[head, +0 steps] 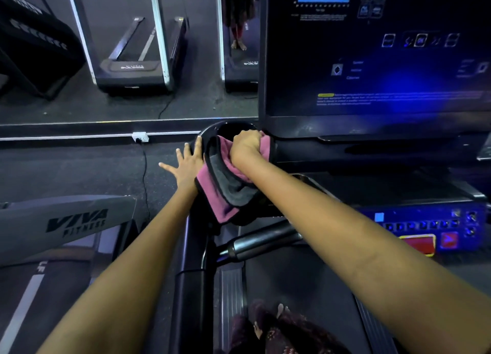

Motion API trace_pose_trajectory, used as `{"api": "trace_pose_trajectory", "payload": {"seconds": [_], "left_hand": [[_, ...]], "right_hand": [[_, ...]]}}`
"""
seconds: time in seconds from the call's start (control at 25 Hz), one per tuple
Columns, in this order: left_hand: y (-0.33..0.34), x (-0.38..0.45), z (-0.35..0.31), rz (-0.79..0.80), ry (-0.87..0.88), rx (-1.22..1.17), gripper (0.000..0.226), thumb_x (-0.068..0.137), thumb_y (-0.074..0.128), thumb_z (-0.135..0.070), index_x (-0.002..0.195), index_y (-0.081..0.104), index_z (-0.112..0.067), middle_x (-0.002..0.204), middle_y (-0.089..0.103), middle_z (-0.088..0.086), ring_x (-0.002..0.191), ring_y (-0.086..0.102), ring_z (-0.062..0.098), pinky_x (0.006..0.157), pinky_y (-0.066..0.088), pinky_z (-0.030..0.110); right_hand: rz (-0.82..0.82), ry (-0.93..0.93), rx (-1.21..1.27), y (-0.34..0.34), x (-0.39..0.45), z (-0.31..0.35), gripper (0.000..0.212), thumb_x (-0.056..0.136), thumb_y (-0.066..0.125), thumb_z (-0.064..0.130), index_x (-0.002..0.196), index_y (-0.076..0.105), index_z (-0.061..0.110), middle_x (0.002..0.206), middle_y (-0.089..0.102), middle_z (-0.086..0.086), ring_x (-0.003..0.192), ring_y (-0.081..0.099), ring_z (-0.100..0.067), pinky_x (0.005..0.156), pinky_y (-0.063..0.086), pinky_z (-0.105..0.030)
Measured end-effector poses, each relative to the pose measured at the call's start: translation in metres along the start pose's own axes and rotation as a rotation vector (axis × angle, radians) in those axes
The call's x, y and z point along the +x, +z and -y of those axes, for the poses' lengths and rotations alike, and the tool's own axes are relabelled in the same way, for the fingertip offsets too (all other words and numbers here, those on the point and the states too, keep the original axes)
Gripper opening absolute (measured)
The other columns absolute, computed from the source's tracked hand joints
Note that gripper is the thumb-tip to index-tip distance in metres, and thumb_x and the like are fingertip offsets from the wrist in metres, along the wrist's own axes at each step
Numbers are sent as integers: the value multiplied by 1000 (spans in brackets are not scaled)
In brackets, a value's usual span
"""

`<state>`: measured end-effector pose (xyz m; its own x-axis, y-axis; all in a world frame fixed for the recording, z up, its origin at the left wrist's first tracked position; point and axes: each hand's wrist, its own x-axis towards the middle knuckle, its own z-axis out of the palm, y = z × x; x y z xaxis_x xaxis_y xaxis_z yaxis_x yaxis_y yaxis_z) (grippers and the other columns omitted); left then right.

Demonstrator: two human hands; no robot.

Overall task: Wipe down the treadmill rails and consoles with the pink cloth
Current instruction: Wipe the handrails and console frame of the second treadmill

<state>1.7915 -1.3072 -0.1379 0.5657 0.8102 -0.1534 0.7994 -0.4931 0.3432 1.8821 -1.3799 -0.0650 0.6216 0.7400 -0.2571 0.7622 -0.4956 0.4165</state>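
Feet (268, 324) on treadmill belt (292, 287), handlebar (261, 240) btwn arms. Right hand (245, 145) grips pink cloth (225, 183) at cup holder (212, 133) left of console (372, 61); cloth hangs toward camera. Left hand (186, 164) w/ fingers spread touches holder's rim.

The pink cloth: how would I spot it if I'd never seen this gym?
Find the big lit console screen. At its lower left corner, the right hand grips the pink cloth. It is the only pink thing there, with a grey inner side and dark edging.
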Motion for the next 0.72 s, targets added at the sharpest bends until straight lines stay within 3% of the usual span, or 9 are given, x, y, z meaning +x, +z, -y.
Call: {"api": "trace_pose_trajectory", "payload": {"seconds": [0.2,0.32,0.44,0.6,0.72], "left_hand": [[2,-3,0,-51,18,-35,57,99,25,-46,150,5,-28,156,9,13,145,1,30,106,-7,68],[4,-4,-4,-61,-4,-69,55,99,22,-44,150,9,-26,156,10,13,145,2,30,108,-6,64],[5,-3,-5,-86,-13,-79,55,99,21,-42,149,11,-24,156,13,15,144,5,31,111,-3,61],[8,-2,0,-93,24,-78,53,99,22,-39,149,17,-23,155,14,15,143,9,32,111,3,63],[7,-2,0,-91,20,-131,53,99,23,-39,149,16,-23,155,16,16,144,10,29,111,3,60]], "right_hand": [[-179,17,279,17,-37,-15,33,92,38,7,115,61,7,119,61,-11,111,58,-27,83,47,-35],[-292,37,353,38,-57,-15,36,92,35,8,122,51,-4,118,59,-19,105,61,-29,76,48,-34],[-305,5,313,50,-71,18,45,90,40,18,125,40,-11,117,55,-24,98,62,-27,64,45,-30],[-338,-135,353,47,-73,22,45,92,42,24,127,41,-4,119,56,-19,98,63,-27,65,44,-32],[-319,-54,354,57,-74,-15,42,92,42,25,128,44,3,117,58,-16,97,63,-29,65,40,-32]]}}
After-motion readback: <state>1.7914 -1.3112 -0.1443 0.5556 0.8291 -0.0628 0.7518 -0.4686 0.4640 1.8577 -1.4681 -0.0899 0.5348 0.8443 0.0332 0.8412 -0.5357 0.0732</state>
